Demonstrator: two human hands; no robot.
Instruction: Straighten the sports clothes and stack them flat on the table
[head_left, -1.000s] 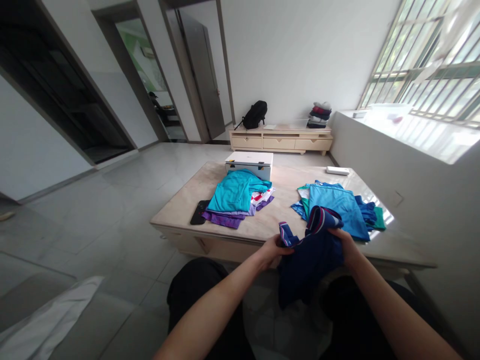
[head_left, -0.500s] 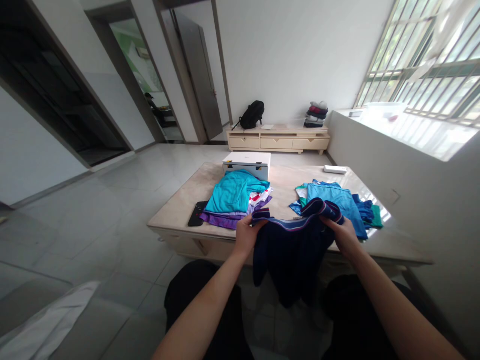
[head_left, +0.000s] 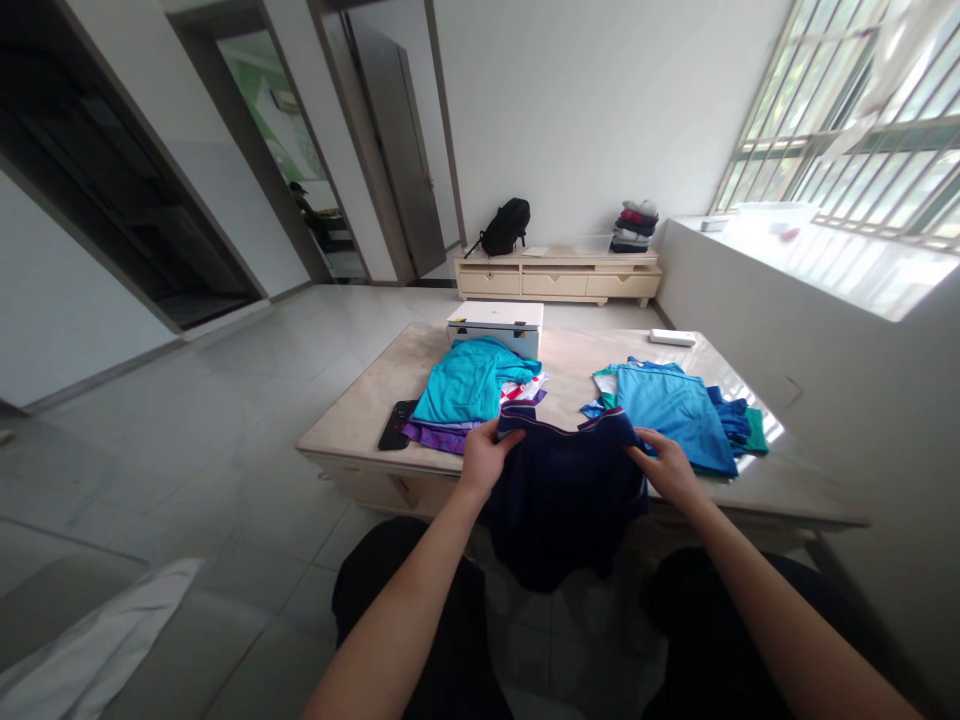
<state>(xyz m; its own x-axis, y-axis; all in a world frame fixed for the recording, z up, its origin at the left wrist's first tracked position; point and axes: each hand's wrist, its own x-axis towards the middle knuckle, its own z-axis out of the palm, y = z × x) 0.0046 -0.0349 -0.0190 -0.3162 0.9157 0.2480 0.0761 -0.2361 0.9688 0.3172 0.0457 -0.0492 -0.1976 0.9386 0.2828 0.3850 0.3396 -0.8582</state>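
A dark navy garment [head_left: 566,500] with a thin red and white stripe along its top edge hangs between my hands, in front of the table's near edge. Its kind is not plain; it may be shorts or underwear. My left hand [head_left: 487,458] pinches its upper left corner, thumb on top. At the upper right, my right hand [head_left: 666,465] grips the same edge. Beyond my left hand lies a pile of clothes with a turquoise garment [head_left: 469,380] on top. Past my right hand is another pile, topped by a light blue garment [head_left: 667,405].
A low table [head_left: 360,405] bears both piles, a black phone [head_left: 396,425], a white box [head_left: 496,322] and a small white device [head_left: 672,338]. Farther back, a cabinet [head_left: 555,284] carries a black backpack [head_left: 507,228] and stacked folded clothes [head_left: 634,228].
Both hands have shifted slightly left with the navy garment. Its top edge, curled and folded before, is now straighter, and the cloth hangs wider and flatter between them.
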